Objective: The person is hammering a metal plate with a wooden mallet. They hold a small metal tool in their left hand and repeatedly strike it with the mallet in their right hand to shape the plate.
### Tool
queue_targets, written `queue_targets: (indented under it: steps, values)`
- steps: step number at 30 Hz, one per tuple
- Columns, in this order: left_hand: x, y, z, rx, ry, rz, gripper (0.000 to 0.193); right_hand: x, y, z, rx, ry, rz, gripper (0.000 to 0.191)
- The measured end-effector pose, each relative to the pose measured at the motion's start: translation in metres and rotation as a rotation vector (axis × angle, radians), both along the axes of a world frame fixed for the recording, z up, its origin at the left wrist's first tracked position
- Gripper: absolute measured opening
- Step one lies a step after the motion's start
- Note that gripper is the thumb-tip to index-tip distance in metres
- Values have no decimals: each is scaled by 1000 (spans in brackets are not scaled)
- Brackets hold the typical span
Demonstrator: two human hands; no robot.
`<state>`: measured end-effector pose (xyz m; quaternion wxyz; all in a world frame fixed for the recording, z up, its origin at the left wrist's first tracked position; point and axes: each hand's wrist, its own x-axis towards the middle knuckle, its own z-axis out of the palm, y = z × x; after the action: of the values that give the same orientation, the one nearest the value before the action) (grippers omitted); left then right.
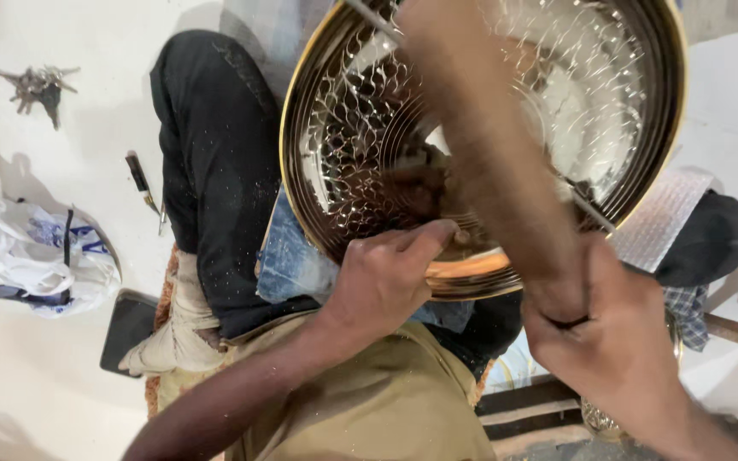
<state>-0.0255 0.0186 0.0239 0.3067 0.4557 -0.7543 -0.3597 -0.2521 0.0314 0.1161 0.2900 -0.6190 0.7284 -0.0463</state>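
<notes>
Big round brass tray (369, 128) tilted on the person's lap, patterned face up toward the camera. Left hand (382, 277) presses its lower rim, fingers closed around a small punch. Right hand (608, 341), grip clamped on a blurred wooden mallet (489, 145), long axis running from lower right up to upper left over the tray

A white plastic bag (32, 256), perhaps keys (38, 85), a dark phone (128, 329).

Room is being left on the pale floor (87, 128) at left; passage is being narrowed by keys (38, 85), a small tool (141, 181) and a plastic bag (32, 256).
</notes>
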Motion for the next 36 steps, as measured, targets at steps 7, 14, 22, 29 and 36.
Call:
queue_targets:
  steps: [7, 14, 22, 29, 36]
  values:
    - [4, -36, 3, 115, -303, -544, 40, -2, 51, -30, -231, -243, -189, 28]
    - [-14, -77, -4, -187, -155, -852, 46, 26, 142, -96, -161, -208, -508, 41]
    - [-10, -74, 15, 210, 426, -542, 47, 62, 179, -150, -463, -691, -935, 40]
    - [-8, -65, 18, 85, 187, -559, 51, 54, 150, -140, -440, -766, -864, 39]
    - [-10, -70, 28, 24, -49, -735, 42, 54, 144, -121, -298, -620, -758, 35]
